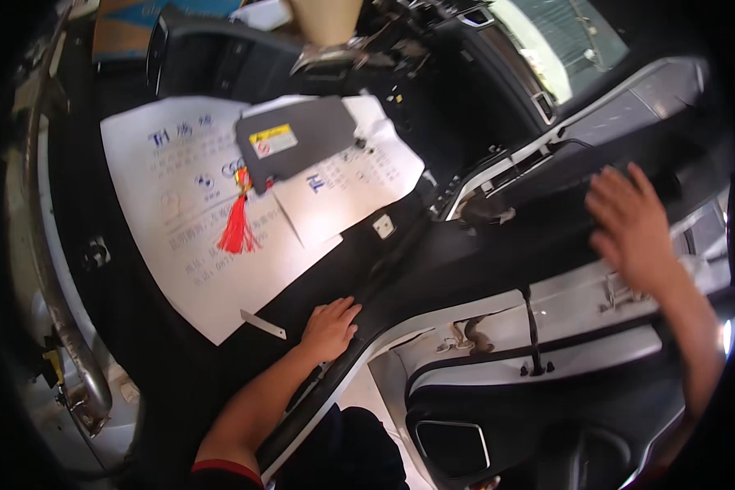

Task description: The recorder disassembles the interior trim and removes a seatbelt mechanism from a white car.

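Fingers of the left hand press flat on the black trim panel; right hand spreads open at its far end. Uneven pressure could snap a clip.

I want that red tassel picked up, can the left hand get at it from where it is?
Probably yes. The left hand rests flat on the black trim, and only open white paper lies between it and the red tassel.
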{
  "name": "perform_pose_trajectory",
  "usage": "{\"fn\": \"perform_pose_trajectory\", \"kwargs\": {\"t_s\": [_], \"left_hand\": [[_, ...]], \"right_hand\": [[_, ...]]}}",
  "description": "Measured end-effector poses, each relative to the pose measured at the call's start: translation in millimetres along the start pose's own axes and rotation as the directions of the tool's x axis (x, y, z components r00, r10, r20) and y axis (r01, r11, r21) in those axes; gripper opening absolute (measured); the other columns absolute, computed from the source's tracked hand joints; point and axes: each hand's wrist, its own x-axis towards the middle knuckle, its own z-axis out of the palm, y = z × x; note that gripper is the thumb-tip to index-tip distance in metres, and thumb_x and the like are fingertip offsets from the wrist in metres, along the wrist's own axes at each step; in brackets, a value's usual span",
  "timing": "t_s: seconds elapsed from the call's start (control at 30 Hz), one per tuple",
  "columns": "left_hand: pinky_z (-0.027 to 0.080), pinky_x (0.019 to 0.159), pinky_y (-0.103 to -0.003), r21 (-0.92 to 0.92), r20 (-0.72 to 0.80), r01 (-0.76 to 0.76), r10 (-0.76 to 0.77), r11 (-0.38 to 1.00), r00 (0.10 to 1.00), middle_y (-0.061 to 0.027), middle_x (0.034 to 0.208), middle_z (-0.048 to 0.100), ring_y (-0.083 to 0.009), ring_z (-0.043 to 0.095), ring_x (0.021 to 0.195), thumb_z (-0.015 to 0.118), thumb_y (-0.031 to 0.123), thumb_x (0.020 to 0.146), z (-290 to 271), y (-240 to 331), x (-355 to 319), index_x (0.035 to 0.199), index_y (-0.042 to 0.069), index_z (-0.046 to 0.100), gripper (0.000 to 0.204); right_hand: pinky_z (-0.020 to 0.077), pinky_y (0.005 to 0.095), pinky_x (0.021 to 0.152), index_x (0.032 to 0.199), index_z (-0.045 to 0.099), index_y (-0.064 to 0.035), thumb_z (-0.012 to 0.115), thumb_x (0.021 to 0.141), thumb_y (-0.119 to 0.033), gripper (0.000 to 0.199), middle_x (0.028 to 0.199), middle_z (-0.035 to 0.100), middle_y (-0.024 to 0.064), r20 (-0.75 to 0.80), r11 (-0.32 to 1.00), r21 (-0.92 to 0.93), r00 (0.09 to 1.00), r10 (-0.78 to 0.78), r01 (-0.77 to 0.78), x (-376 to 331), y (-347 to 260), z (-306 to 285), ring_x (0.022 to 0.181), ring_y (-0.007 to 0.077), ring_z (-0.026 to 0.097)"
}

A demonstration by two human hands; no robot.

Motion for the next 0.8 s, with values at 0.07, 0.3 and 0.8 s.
{"fn": "perform_pose_trajectory", "kwargs": {"t_s": [0.07, 0.3, 0.8], "left_hand": [[0.034, 0.109, -0.046, 0.052, 0.036, -0.003, 0.001, 0.999, 0.999, -0.0171, 0.147, 0.047, -0.0317, 0.044, 0.136, 0.063, 0.025, 0.092, -4, 6, 2, 0.138, 0.005, 0.051, 0.052], [0.028, 0.117, -0.048, 0.061, 0.046, -0.006, 0.003, 0.998, 0.999, -0.0183, 0.151, 0.042, -0.0328, 0.038, 0.141, 0.066, 0.031, 0.091, -7, 10, 0, 0.143, 0.004, 0.046, 0.062], [0.054, 0.083, -0.049, 0.076, -0.158, 0.596, -0.581, 0.799, 0.799, -0.0164, 0.116, 0.066, -0.0362, 0.065, 0.102, 0.064, 0.019, 0.083, -43, 188, -176, 0.125, 0.011, 0.062, 0.043]], "right_hand": [[0.0272, 0.0559, 0.118, 0.114, 0.066, -0.0029, 0.08, 0.063, -0.021, 0.056, 0.129, 0.059, 0.016, 0.081, 0.978, 0.14, 0.983, -0.166, 0.153, 16, -48, 20, 0.134, 0.0362, 0.047], [0.0343, 0.055, 0.108, 0.142, 0.051, 0.0018, 0.056, 0.093, -0.045, 0.067, 0.142, 0.052, 0.0234, 0.533, 0.906, -0.076, 0.785, -0.316, 0.417, 88, -203, 161, 0.128, 0.0425, 0.05], [0.0541, 0.0512, 0.078, 0.097, 0.073, -0.0019, 0.056, 0.084, -0.015, 0.024, 0.103, 0.072, 0.0173, 0.127, 0.442, 0.883, 0.827, -0.547, 0.157, -59, -398, 97, 0.097, 0.0331, 0.07]]}}
